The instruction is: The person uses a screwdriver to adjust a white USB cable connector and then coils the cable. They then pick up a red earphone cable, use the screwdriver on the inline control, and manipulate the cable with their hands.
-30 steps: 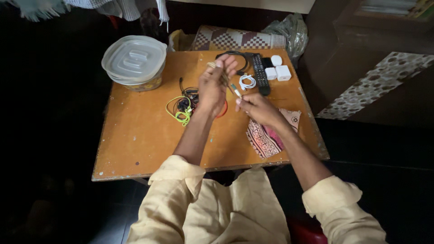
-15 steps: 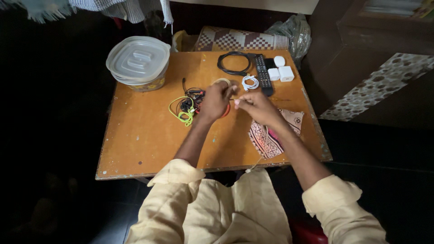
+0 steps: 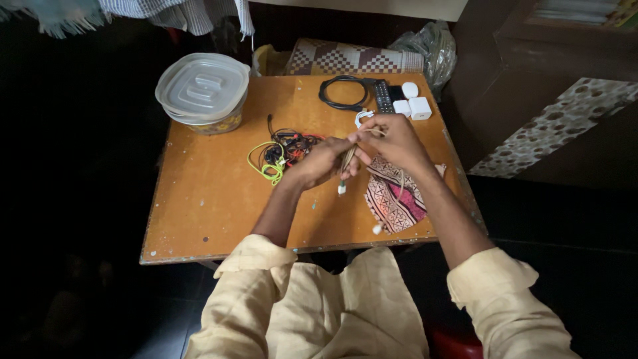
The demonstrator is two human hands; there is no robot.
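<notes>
Hands: left hand [image 3: 320, 161] and right hand [image 3: 392, 138] held together, both pinched on one thin pale cable [image 3: 347, 163]
Chargers: three small white plastic blocks [image 3: 410, 104] counted
Tubs: one lidded clear plastic container [image 3: 201, 90]

We've got both forearms stretched forward, cream sleeves pushed up. Our left hand [image 3: 319, 163] is curled, fingers pinched shut. Our right hand [image 3: 392, 138] sits just beside it, fingertips pinched too, thumbs nearly meeting.
</notes>
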